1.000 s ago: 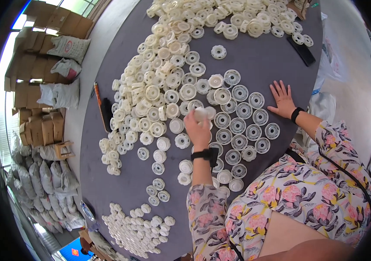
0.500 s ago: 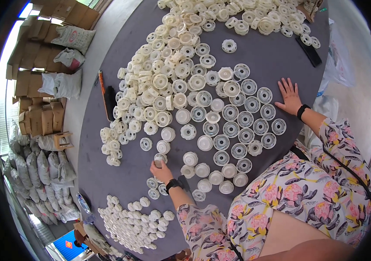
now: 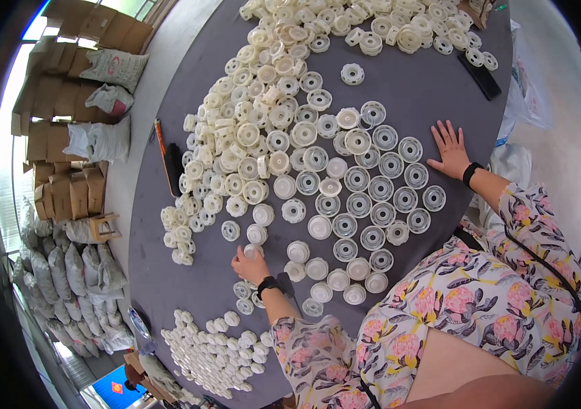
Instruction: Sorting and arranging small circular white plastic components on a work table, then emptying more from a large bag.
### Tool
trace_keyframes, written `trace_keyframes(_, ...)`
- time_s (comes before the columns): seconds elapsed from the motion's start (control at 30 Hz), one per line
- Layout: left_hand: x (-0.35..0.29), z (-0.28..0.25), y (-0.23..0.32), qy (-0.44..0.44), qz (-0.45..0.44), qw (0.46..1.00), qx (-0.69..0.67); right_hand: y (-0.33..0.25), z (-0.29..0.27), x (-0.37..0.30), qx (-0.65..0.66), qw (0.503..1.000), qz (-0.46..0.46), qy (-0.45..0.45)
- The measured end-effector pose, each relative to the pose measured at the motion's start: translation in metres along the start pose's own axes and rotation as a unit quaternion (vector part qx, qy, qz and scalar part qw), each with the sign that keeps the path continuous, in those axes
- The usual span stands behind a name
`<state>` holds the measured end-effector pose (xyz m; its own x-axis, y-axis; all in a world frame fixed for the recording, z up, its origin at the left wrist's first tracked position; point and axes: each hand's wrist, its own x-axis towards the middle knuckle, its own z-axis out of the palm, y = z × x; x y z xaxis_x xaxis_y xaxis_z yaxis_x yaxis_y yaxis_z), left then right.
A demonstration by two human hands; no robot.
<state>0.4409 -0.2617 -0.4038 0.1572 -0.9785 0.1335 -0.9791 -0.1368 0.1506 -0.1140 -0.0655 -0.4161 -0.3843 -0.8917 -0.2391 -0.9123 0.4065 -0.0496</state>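
Note:
My left hand (image 3: 252,267) is at the near left of the grey table. Its fingers are closed around a white round plastic part (image 3: 254,251), the lowest in a short line of such parts. Just above it sits another white part (image 3: 256,234). Small clear discs (image 3: 243,290) lie beside the wrist, partly hidden by the hand and its black band. On the right, my right hand (image 3: 450,151) rests flat with fingers spread, holding nothing. Nearest to it are several translucent ring-shaped parts (image 3: 410,149), laid out in rough rows.
A big heap of cream ring parts (image 3: 246,133) covers the table's (image 3: 413,82) far and left side. Small white caps (image 3: 215,351) lie in a pile at the near left. A brush (image 3: 172,163) lies by the left edge, a black phone-like slab (image 3: 479,76) at the far right.
The view has turned slightly. My left hand stays on the white part, with its fingers shifted a little; my right hand lies flat as before.

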Motion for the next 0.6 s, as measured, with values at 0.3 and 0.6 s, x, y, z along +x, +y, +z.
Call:
trace_keyframes(0.3, -0.051, -0.002, 0.197, -0.138, 0.361, 0.882, -0.269, -0.005, 0.000, 0.002, 0.004, 1.000, -0.018, 0.016)
trace_keyframes(0.6, -0.025, 0.008, 0.153, -0.178, 0.047, 0.852, -0.490, -0.008, 0.001, 0.001, 0.005, 1.000, -0.014, 0.013)
